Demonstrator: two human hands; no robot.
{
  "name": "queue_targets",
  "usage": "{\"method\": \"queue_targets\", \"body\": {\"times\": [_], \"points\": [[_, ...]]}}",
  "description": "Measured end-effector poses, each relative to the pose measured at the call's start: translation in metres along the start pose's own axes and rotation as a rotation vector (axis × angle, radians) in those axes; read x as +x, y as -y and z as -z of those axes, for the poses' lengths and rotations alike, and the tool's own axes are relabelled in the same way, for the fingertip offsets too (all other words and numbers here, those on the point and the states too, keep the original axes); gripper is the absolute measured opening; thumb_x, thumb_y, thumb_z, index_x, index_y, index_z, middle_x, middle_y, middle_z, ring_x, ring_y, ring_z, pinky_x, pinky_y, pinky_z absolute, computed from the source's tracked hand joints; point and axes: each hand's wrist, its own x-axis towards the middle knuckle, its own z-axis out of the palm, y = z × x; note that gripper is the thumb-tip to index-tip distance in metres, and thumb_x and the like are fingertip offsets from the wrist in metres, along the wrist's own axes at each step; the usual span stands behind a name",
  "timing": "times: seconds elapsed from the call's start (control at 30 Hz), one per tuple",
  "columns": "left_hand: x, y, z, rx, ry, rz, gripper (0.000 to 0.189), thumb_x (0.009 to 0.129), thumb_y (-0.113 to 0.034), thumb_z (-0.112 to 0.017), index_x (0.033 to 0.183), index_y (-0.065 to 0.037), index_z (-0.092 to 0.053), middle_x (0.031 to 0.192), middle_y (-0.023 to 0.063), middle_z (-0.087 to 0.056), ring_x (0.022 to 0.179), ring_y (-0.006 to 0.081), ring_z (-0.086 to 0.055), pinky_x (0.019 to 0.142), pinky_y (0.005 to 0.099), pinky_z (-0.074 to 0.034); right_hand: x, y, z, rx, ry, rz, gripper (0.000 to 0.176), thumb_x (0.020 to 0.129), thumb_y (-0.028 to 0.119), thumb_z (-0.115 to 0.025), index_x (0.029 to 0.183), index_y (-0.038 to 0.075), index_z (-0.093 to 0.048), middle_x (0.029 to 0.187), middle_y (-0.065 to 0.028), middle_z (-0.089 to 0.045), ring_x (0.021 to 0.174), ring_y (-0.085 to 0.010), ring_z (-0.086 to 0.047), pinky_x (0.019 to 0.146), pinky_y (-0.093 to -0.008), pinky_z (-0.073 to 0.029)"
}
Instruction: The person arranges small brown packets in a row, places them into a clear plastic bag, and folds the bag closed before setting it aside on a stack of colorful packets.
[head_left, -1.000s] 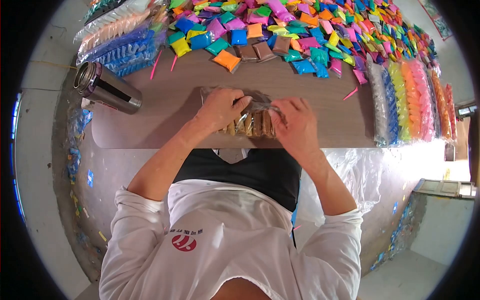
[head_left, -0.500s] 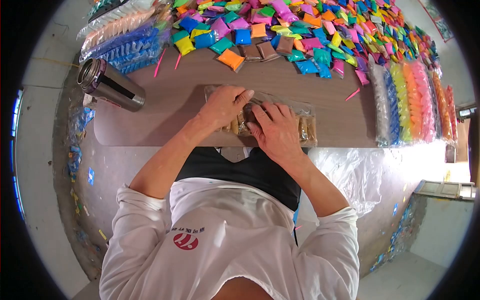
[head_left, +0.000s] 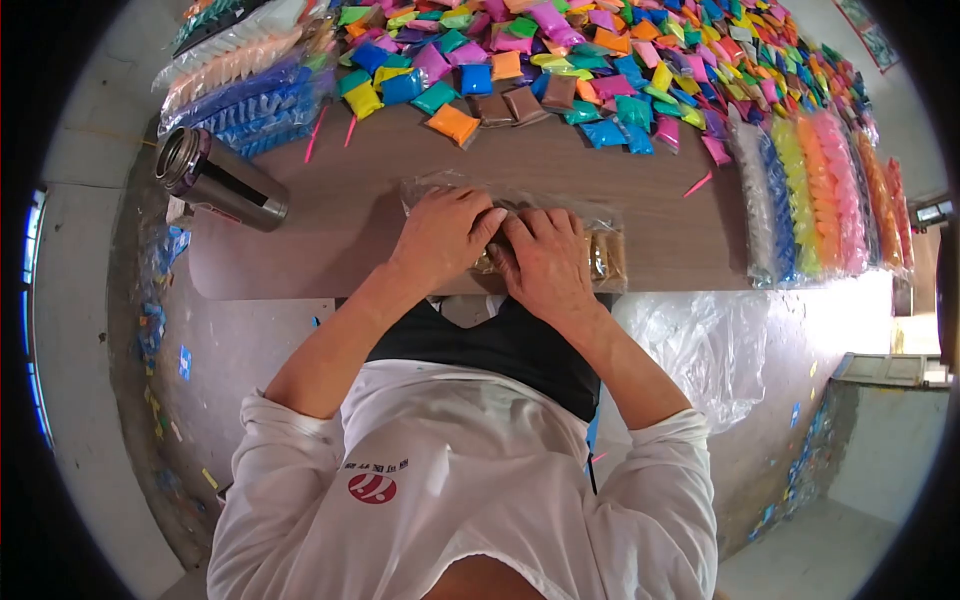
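Decent lane across the tabletop (head_left: 685,240) between the bag of brown packets (head_left: 607,258) and those bagged rows (head_left: 820,200) on the right; steel flask (head_left: 240,190) blocks the left end, heaped colorful packets (head_left: 628,70) the back.

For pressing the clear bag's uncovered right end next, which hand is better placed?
Right, probably: the right hand lies beside that end of the clear bag; the left hand is farther away.

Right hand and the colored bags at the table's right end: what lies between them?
Head view: beside the right hand, the end of the clear bag with brown packets, then tabletop to the colored bags.
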Motion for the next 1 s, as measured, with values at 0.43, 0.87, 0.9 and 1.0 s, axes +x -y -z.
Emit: {"method": "queue_targets", "body": {"times": [0.43, 0.87, 0.9, 1.0], "points": [[-0.014, -0.001, -0.011, -0.065, -0.167, 0.03, 0.014, 0.088, -0.014, -0.069, 0.083, -0.004, -0.061, 0.079, 0.0138, -0.064, 0.078, 0.0361, -0.062, 0.075, 0.0451, -0.047, -0.015, -0.029, 0.035, -0.023, -0.138, -0.146, 0.026, 0.086, 0.017, -0.071, 0.108, 0.003, -0.068, 0.108, -0.0118, -0.066, 0.101, -0.0336, -0.058, 0.088, -0.0455, -0.046], [-0.015, 0.001, -0.014, -0.117, -0.186, 0.028, 0.017, 0.088, -0.017, -0.068, 0.081, -0.005, -0.061, 0.078, 0.0124, -0.064, 0.08, 0.0352, -0.062, 0.078, 0.045, -0.047, -0.016, -0.07, 0.033, 0.235, 0.083, -0.204, 0.02, 0.092, 0.019, -0.067, 0.103, 0.002, -0.068, 0.1, -0.0145, -0.069, 0.093, -0.0384, -0.061, 0.081, -0.0472, -0.048], [-0.015, 0.001, -0.014, -0.12, -0.173, 0.039, 0.017, 0.088, -0.018, -0.069, 0.081, -0.004, -0.061, 0.078, 0.0126, -0.064, 0.08, 0.0354, -0.061, 0.078, 0.045, -0.047, -0.008, -0.068, 0.036, 0.204, 0.056, -0.183, 0.022, 0.091, 0.02, -0.068, 0.104, 0.003, -0.069, 0.101, -0.0147, -0.069, 0.095, -0.0382, -0.061, 0.083, -0.0471, -0.049], [-0.014, 0.001, -0.013, -0.116, -0.145, 0.053, 0.016, 0.087, -0.017, -0.069, 0.08, -0.004, -0.061, 0.078, 0.0118, -0.064, 0.08, 0.0349, -0.061, 0.079, 0.0447, -0.047, 0.013, -0.061, 0.036, 0.119, 0.01, -0.128, 0.028, 0.088, 0.022, -0.071, 0.108, 0.002, -0.068, 0.105, -0.0154, -0.069, 0.1, -0.038, -0.062, 0.087, -0.0466, -0.049]]}}
